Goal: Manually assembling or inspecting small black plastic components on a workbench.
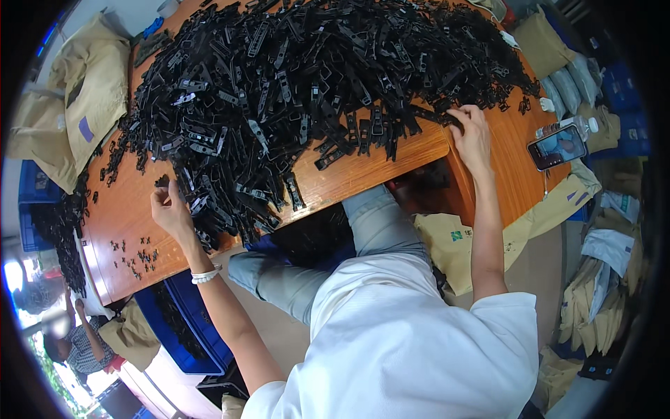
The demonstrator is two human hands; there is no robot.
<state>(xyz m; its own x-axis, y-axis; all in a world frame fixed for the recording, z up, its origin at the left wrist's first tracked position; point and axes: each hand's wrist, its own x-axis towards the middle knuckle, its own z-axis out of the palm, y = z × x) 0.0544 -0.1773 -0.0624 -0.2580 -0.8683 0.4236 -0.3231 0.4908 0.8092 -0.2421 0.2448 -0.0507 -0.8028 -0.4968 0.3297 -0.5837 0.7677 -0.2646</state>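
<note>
A large heap of black plastic clip-like parts (279, 91) covers most of the wooden table (391, 171). At the heap's left side my left hand (172, 215) is raised, thumb and fingers pinched on a small black piece (162, 181). My right hand (472, 140) is at the heap's right front edge, its fingers bent and closed around a dark part (457, 124) that they partly hide. Several longer clip parts (377, 124) lie along the front of the heap, between the hands.
Small loose pieces (136, 258) lie scattered at the table's left. A phone (556, 148) rests at the right, beside a clear bottle (590, 126). Brown sacks (91, 98) stand at the left; a blue crate (185, 328) of black parts sits below. Another person (80, 346) is at far left.
</note>
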